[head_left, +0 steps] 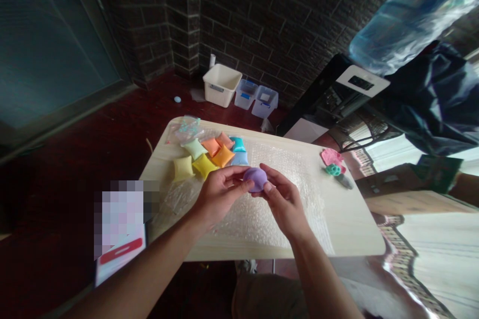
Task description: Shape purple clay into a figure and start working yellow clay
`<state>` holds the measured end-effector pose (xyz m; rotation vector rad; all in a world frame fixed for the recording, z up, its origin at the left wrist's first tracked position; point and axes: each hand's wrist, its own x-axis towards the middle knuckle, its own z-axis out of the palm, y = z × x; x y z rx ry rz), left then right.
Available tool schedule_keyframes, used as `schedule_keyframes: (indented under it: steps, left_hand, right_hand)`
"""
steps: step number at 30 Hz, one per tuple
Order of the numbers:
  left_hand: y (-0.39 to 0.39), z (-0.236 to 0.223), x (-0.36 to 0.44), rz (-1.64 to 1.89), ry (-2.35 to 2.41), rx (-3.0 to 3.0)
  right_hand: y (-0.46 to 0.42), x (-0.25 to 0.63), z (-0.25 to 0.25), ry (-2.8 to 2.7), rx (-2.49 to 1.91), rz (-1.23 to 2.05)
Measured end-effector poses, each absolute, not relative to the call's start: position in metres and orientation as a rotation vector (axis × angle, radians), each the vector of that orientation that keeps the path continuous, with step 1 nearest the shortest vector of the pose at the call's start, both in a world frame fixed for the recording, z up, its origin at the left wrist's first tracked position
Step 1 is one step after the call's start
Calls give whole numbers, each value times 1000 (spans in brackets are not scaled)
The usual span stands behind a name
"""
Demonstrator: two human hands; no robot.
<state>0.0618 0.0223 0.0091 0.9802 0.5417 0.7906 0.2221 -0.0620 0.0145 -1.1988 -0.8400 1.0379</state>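
On the floor beyond the table stand, left to right, a cream basket (221, 87), a clear bin (244, 96) with a blue latch and a second clear bin (265, 103); their contents are too small to make out. At the table's far left lies a clear plastic bag (189, 129) with turquoise bits; nearer, plump packets (205, 165) in pale green, yellows, oranges and blues cluster together.

The left hand (223, 189) has its fingers curled in, thumb and fingertips closed on the left side of a purple lump (255, 178). The right hand (283, 199) pinches its right side likewise. The lump is just nearer than the light-blue packet (239, 158), and the hands screen part of the bubble wrap (247, 222). Toward the right edge lie a pink piece (331, 156), a green piece (333, 169) and a grey piece (345, 181).

The table (354, 222) is pale; the floor (123, 134) is dark red, the far wall (254, 20) dark brick. A cardboard box (415, 203) stands at right.
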Motion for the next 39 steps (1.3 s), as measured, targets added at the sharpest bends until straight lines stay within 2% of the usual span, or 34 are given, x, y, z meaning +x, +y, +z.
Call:
schedule_keyframes:
  steps: [19,23,26,30,35,39]
  left_hand:
    - [20,12,63,768,505,984]
    - [18,10,67,784,555,584]
    - [17,12,67,630,526,223]
    - [18,16,63,549,457,127]
    - [11,9,67,518,451,164]
    - [-7,0,81,506,419,165]
  right_hand:
    - [-63,222,15,-860,-1239,991]
    - [-61,212,17,-829,-1218,993]
    - [-60,201,17,-940,-1309,1005]
    - [-61,194,17,-1190,-1525,707]
    - [-65,196,24,-1262,-1516,370]
    - [-64,186,25,-1697,-1530,244]
